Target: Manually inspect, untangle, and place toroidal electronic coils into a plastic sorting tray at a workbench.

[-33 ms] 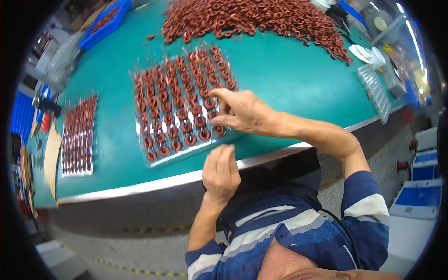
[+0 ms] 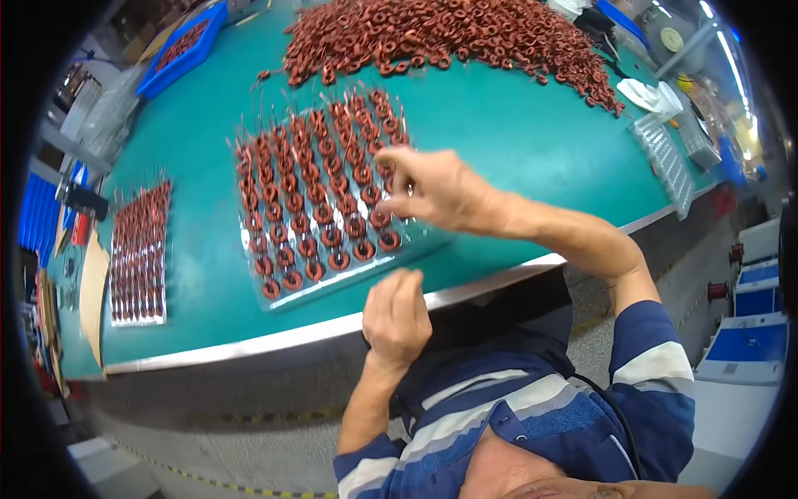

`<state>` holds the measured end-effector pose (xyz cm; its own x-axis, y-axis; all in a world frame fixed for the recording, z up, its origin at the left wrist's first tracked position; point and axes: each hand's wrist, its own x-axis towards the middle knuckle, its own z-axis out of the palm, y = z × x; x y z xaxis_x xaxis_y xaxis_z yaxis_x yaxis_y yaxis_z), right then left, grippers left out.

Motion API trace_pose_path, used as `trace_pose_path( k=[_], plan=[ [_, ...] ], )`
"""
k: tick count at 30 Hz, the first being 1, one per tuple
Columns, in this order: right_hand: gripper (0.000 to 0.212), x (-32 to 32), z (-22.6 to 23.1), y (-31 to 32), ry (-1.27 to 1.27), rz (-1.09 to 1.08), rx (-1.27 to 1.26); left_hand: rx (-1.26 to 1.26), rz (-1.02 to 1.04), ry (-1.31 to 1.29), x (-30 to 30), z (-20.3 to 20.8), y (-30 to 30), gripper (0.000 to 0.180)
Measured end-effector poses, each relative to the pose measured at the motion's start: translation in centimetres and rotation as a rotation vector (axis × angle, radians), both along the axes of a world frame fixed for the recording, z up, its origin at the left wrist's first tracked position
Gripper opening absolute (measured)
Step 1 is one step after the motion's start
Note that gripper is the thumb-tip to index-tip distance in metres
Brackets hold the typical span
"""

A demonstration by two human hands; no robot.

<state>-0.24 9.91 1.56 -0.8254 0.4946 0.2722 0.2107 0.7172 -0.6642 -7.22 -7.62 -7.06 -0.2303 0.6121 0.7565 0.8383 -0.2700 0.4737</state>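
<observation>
On the green table lies a clear plastic tray point(image 2: 309, 293) holding rows of reddish-brown wire-wound ring coils point(image 2: 322, 214), thin wire ends sticking up at its far side. Above the tray's right side is my right hand point(image 2: 445, 190), thumb and forefinger spread apart over the coils. I see nothing between those two fingertips; its other fingers are partly hidden. My left hand point(image 2: 396, 323) is at the table's front edge, just off the tray's near right corner. Its fingers are curled together, and whatever they may hold is hidden.
A large heap of similar coils point(image 2: 449, 37) covers the far side. Left stands another filled tray point(image 2: 140, 320), with a blue bin point(image 2: 184, 60) of coils behind it. Empty-looking clear trays point(image 2: 662, 162) lie at the right edge. A metal strip point(image 2: 332, 331) edges the table.
My right hand has shifted slightly away from me relative to the tray. The whole view has tilted a little; my left hand stays curled at the table edge.
</observation>
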Motion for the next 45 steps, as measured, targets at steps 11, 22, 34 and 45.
trace_pose_path(
  k=[11, 22, 34, 45],
  plan=[
    [0.028, -4.7, -2.4, 28.0, -0.276, -0.464, 0.602, -0.02, 0.052, 0.179, 0.4, 0.0, 0.8, 0.02],
    [0.033, 1.8, -0.2, 24.1, 0.204, -0.525, 0.434, 0.016, 0.037, 0.147, 0.7, -0.4, 0.5, 0.025],
    [0.024, 10.0, 0.1, -1.9, 0.431, -0.19, 0.781, -0.093, -0.477, -0.679, 6.0, 5.0, 5.8, 0.053],
    [0.028, 13.0, 3.4, -5.7, 0.448, -0.2, 0.288, -0.223, -0.565, -0.857, 5.1, 5.4, 3.8, 0.034]
  ],
)
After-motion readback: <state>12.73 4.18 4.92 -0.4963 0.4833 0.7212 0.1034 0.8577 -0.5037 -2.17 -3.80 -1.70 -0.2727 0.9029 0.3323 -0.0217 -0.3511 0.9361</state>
